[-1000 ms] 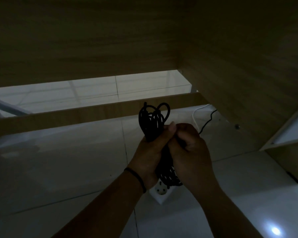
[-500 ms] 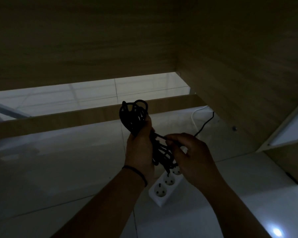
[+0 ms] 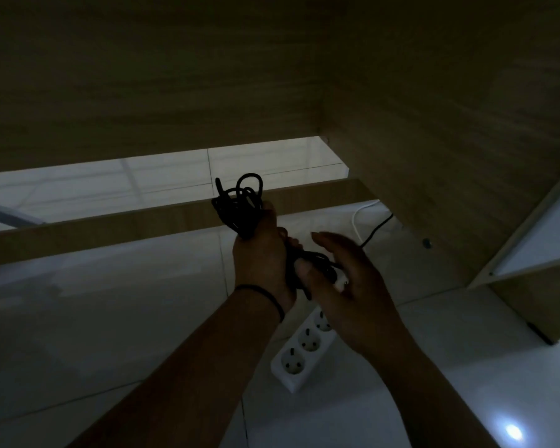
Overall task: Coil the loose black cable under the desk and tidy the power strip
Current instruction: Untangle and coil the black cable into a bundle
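A coiled black cable (image 3: 240, 205) sticks up out of my left hand (image 3: 262, 253), which is shut around the bundle above the white floor. My right hand (image 3: 346, 279) is just to its right, fingers spread, with its thumb touching the lower strands of the black cable. A white power strip (image 3: 299, 357) with three visible sockets lies on the floor below my hands, its far end hidden by my right hand. A loose stretch of black cable (image 3: 377, 229) runs off toward the desk's right panel.
Wooden desk panels close in above and to the right (image 3: 450, 156). A wooden crossbar (image 3: 110, 227) runs low behind my hands. A white cord (image 3: 358, 215) lies by the right panel. A lower shelf edge (image 3: 530, 266) juts in at right. The floor is glossy white tile.
My left hand has stayed closed on the cable bundle. My right hand has let go of its pinch on the strand and spread its fingers. More of the power strip shows.
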`<state>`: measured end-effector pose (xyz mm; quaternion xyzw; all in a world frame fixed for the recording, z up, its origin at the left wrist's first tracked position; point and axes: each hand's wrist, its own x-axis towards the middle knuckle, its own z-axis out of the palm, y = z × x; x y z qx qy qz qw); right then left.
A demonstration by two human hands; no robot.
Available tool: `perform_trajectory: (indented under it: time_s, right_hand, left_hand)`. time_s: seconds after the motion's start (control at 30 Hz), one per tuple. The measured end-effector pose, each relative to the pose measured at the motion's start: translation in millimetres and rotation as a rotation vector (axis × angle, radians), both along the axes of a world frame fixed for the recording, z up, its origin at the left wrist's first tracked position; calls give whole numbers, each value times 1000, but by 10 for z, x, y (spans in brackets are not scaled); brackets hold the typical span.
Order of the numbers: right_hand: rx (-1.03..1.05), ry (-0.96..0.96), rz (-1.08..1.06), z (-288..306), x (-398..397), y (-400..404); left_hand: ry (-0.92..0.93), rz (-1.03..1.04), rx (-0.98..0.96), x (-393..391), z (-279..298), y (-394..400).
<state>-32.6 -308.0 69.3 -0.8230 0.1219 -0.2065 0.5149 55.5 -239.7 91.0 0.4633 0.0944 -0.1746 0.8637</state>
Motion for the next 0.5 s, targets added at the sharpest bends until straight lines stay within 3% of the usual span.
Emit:
perform_trajectory:
  time_s: [0.17, 0.37, 0.5]
  right_hand:
    - [4, 236, 131, 185, -48, -63]
    - [-146, 330, 149, 161, 21, -141]
    - [-277, 315, 114, 196, 28, -58]
  left_hand:
    - [2, -142, -52, 40, 31, -33]
    - [-27, -320, 51, 11, 124, 82]
    - [20, -315, 7, -80, 238, 166]
